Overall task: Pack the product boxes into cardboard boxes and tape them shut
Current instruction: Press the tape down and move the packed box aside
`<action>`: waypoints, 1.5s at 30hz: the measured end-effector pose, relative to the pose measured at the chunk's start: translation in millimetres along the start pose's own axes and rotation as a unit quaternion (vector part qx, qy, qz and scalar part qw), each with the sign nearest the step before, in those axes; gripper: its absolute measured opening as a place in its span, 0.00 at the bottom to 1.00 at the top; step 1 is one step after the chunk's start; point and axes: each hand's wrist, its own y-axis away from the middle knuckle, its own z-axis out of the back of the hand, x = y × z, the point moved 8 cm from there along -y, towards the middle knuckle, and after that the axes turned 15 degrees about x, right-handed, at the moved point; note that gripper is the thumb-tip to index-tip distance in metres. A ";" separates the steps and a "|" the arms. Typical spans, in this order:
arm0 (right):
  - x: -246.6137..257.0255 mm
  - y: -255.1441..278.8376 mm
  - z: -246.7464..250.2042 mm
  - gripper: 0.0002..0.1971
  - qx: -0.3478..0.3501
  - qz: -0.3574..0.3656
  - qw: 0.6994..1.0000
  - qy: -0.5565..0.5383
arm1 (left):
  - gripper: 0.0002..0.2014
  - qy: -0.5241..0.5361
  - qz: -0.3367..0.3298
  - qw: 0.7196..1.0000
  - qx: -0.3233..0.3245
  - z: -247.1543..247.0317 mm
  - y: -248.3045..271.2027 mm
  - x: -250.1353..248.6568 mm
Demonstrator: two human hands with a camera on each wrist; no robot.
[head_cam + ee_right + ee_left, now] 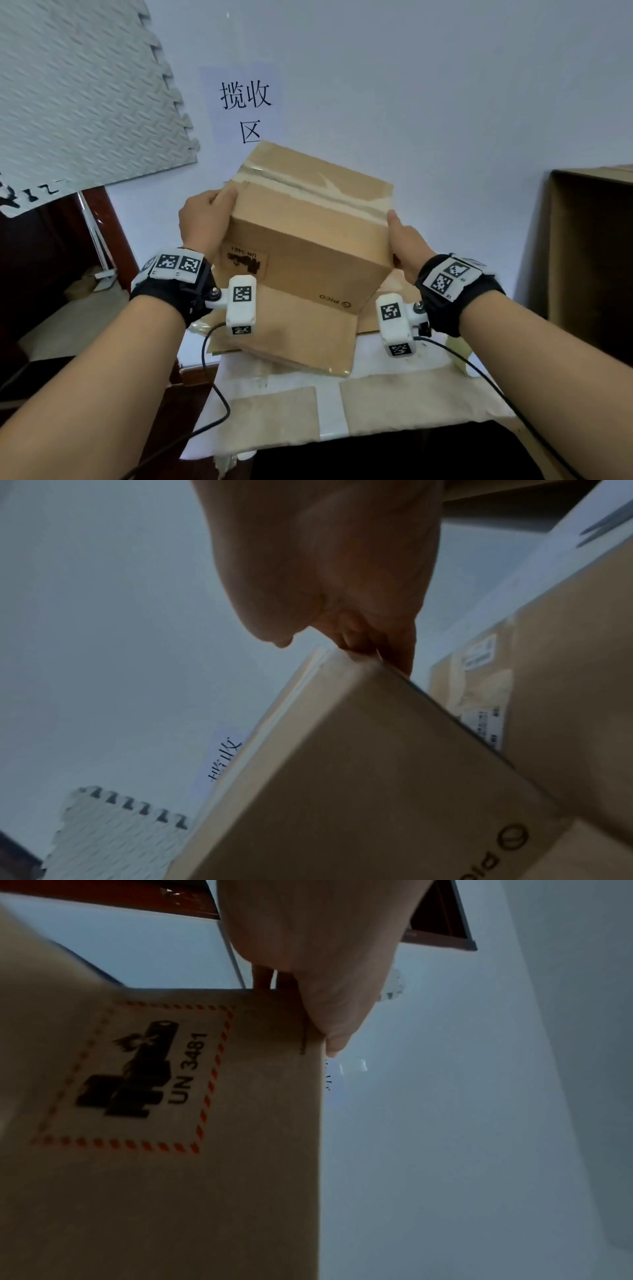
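Note:
A brown cardboard box [308, 246] is held tilted above the table, its top seam covered with clear tape. It bears an upside-down UN 3481 battery label [143, 1080] and a PICO logo [510, 840]. My left hand [202, 219] grips its left upper corner, thumb on top. My right hand [404, 240] holds the right side, thumb up along the edge and fingers behind the box [342, 777]. Its lower flaps [308, 335] hang open toward me.
A white table [342, 404] patched with brown tape lies under the box. A big open carton [596, 253] stands at the right. A paper sign [245, 109] hangs on the wall behind; a grey foam mat [78, 92] leans at upper left.

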 end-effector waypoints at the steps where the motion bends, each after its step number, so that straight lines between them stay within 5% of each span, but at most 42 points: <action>1: 6.2 -1.3 5.4 0.33 -0.017 0.012 1.000 0.004 | 0.17 0.010 0.014 1.000 0.002 -0.5 0.3 3.5; 6: -0.6 -6.2 9.5 0.11 -0.014 0.010 0.999 0.030 | 0.21 0.034 0.104 0.994 0.029 -23.0 10.6 42.5; 9: -28.4 -5.6 3.3 0.18 0.003 -0.041 0.997 0.060 | 0.22 0.035 0.151 0.986 0.070 -45.6 25.2 74.6; 12: -40.1 -4.9 -3.0 0.25 0.032 -0.072 0.993 0.092 | 0.13 0.026 0.177 0.977 0.115 -65.6 38.6 96.9; 15: -24.5 -7.2 -2.1 0.32 0.031 -0.027 0.997 0.070 | 0.21 -0.001 0.165 0.977 0.134 -74.3 43.0 97.0; 19: -13.3 -14.6 -4.1 0.39 0.037 0.025 0.998 0.049 | 0.17 -0.067 0.108 0.981 0.150 -81.9 36.2 87.9; 26: -43.9 -19.0 -6.1 0.34 0.052 0.012 0.998 0.028 | 0.18 -0.109 0.126 0.977 0.130 -84.5 40.6 89.4; 29: -66.4 -18.7 -6.1 0.16 0.086 -0.032 0.995 -0.038 | 0.20 -0.104 0.136 0.977 0.125 -84.0 47.6 85.6; 32: -78.0 -14.8 -6.0 0.16 0.119 -0.067 0.990 -0.045 | 0.20 -0.099 0.130 0.979 0.125 -82.6 50.3 84.6; 38: -31.2 -15.3 7.6 0.29 0.011 -0.014 0.982 0.187 | 0.18 -0.178 0.125 0.960 0.177 -82.5 38.9 86.4; 45: -17.3 -24.0 -19.1 0.27 0.043 0.013 0.927 0.372 | 0.28 -0.363 0.068 0.878 0.305 -103.8 4.0 78.0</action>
